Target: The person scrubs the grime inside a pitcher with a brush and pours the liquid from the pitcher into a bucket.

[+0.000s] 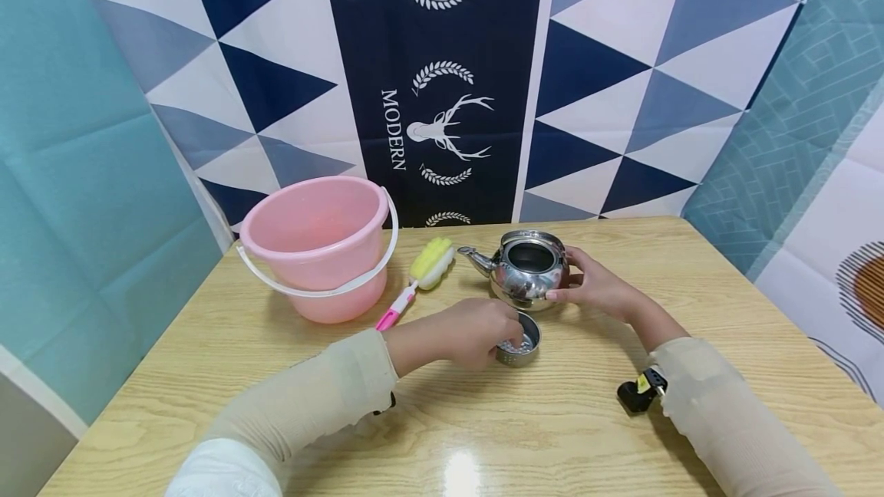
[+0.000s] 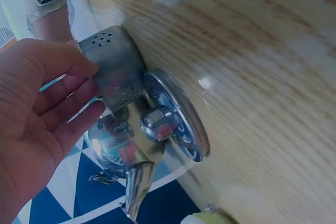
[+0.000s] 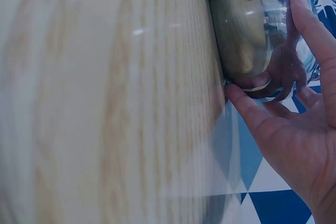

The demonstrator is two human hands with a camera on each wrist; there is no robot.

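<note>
A shiny metal teapot point(image 1: 528, 274) without its lid stands on the table, its spout pointing left. My right hand point(image 1: 597, 286) grips the teapot's right side, thumb and fingers spread round its body point(image 3: 247, 30). In front of the teapot sits a small perforated metal strainer point(image 1: 530, 351). My left hand point(image 1: 476, 332) pinches the strainer at its rim, with fingertips against the perforated wall point(image 2: 118, 64) in the left wrist view. Beside the strainer there lies a round metal lid point(image 2: 184, 111) with a knob; in the head view the left hand hides it.
A pink bucket point(image 1: 324, 251) with a white handle stands at the back left. Between bucket and teapot lies a yellow-and-white sponge brush point(image 1: 430, 265) with a pink handle. Patterned cloth point(image 1: 442, 121) hangs behind the wooden table point(image 1: 552, 436).
</note>
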